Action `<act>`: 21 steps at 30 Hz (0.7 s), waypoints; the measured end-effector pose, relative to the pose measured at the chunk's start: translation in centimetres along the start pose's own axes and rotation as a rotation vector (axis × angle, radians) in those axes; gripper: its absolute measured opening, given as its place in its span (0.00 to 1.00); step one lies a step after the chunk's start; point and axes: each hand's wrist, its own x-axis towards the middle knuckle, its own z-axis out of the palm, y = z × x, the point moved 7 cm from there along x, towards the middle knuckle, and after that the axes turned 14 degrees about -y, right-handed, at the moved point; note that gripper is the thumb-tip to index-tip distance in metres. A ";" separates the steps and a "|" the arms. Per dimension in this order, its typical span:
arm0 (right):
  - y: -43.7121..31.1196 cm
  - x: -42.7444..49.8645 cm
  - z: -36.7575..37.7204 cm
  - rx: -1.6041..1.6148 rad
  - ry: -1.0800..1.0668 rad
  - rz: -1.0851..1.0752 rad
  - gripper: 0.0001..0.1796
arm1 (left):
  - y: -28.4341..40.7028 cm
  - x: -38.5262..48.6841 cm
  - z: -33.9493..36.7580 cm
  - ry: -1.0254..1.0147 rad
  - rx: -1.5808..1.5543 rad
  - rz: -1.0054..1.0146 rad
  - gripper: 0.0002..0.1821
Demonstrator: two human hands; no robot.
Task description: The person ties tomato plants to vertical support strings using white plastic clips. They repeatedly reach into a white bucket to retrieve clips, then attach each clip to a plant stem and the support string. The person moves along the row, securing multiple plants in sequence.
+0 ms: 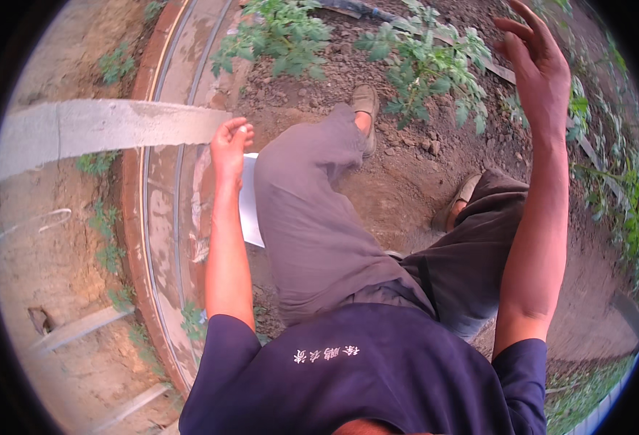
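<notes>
My left hand (pixel 231 149) is raised beside my bent leg, its fingers loosely curled. It overlaps the near end of a pale concrete post (pixel 118 126) in the picture; whether it touches the post I cannot tell. No object shows in that hand. My right hand (pixel 539 65) is lifted at the upper right, fingers bent and spread, with nothing visible in it. Nearest to it in view is a leafy tomato plant (pixel 428 65). A second tomato plant (pixel 281 38) grows further left, beyond my shoe (pixel 365 103).
A flat drip hose (pixel 499 70) runs along the soil (pixel 406 168) behind the plants. A white flat object (pixel 250 201) lies partly hidden beside my thigh. To the left runs a brick edging (pixel 134 190) with narrow pipes (pixel 178 190). More plants (pixel 629 217) line the right.
</notes>
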 end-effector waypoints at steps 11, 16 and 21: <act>4.3 -1.5 -2.9 -0.483 -0.160 0.170 0.20 | -24.7 -10.6 -4.1 0.047 0.120 -0.482 0.24; 4.6 -3.5 -1.2 -0.559 -0.170 0.342 0.20 | -29.5 -5.3 -2.1 -0.067 0.502 -0.564 0.22; -0.3 -6.4 3.0 -0.565 -0.317 0.302 0.18 | -36.2 -0.7 -0.3 -0.475 0.858 -0.664 0.18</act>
